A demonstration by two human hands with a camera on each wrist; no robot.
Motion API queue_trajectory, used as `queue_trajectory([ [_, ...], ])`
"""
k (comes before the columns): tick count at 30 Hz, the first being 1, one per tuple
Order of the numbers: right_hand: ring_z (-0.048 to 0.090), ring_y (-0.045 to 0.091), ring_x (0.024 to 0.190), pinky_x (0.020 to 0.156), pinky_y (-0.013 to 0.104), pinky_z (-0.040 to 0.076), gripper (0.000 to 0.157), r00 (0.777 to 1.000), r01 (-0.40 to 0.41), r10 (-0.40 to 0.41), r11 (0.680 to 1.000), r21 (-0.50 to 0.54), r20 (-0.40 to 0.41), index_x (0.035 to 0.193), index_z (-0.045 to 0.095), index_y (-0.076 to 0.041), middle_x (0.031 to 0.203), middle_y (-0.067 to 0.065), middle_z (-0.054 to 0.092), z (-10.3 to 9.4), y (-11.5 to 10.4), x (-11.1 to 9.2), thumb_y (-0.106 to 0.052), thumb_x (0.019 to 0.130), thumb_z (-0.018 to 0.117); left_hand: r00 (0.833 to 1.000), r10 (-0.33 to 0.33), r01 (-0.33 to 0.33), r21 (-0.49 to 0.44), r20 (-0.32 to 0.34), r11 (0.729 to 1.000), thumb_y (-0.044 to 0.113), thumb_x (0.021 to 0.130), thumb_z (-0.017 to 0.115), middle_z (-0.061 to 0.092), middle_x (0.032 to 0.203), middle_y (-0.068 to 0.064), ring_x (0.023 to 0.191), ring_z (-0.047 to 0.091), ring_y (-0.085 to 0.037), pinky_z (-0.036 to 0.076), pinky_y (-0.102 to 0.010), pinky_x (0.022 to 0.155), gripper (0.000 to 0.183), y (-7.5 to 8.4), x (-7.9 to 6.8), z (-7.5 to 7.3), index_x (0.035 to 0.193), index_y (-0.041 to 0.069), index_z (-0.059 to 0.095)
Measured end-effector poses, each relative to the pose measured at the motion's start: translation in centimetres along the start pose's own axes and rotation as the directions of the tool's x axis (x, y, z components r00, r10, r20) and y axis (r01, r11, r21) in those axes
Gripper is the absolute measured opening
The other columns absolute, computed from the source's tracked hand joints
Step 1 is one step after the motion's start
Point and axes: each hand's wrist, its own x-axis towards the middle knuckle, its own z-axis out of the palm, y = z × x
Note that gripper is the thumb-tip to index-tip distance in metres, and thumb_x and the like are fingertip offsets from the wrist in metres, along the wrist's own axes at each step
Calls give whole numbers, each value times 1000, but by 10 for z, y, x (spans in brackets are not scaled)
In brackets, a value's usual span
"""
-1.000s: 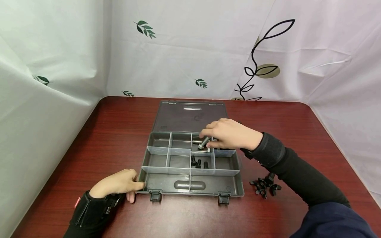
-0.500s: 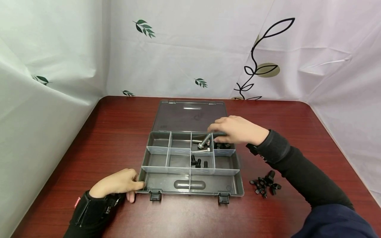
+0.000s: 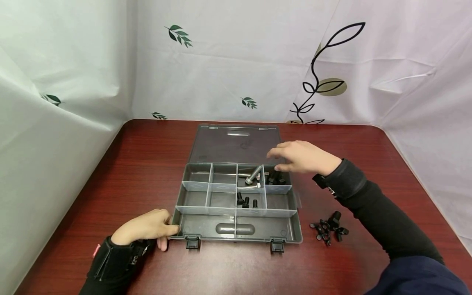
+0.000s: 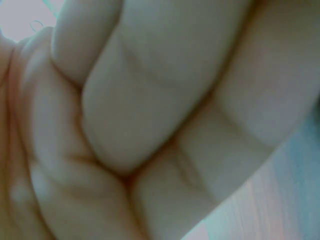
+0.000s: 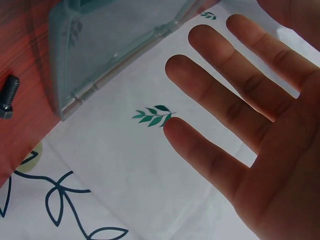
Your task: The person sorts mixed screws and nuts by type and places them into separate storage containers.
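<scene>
The right hand, spread and empty, partly hides black bolts beside a silver bolt slanting away rightward; the left hand pinches the case.

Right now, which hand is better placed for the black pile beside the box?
Likely the right hand: it's empty and nearer the black pile, while the left hand grips the box.

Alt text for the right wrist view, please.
Right hand with fingers extended, holding nothing, before a leaf-printed white cloth. Translucent box lid at upper left; black bolt on the red tabletop, far left.
</scene>
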Motion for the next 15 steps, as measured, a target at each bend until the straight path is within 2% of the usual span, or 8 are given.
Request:
queue_trajectory([
  [7,59,18,88,71,37,45,33,999,-45,45,999,12,8,116,61,-18,105,2,61,1,10,-3,-25,84,64,1000,10,-10,-3,-4,1000,25,83,53,58,50,2,46,59,-15,47,-31,50,25,1,0,0,64,8,52],
  [12,56,14,81,68,35,43,31,997,-74,74,997,31,-4,114,61,-18,95,-4,59,1,18,-6,-21,83,64,1000,5,-5,-10,-5,1000,24,82,53,58,49,2,46,59,-15,47,-31,50,24,1,0,1,64,8,52],
  [15,56,15,81,68,35,43,31,995,-96,96,994,47,2,114,61,-17,94,-3,59,0,22,-7,-20,83,63,1000,7,-7,-10,-8,1000,24,82,54,58,49,2,46,59,-15,47,-31,50,24,0,0,1,64,8,52],
])
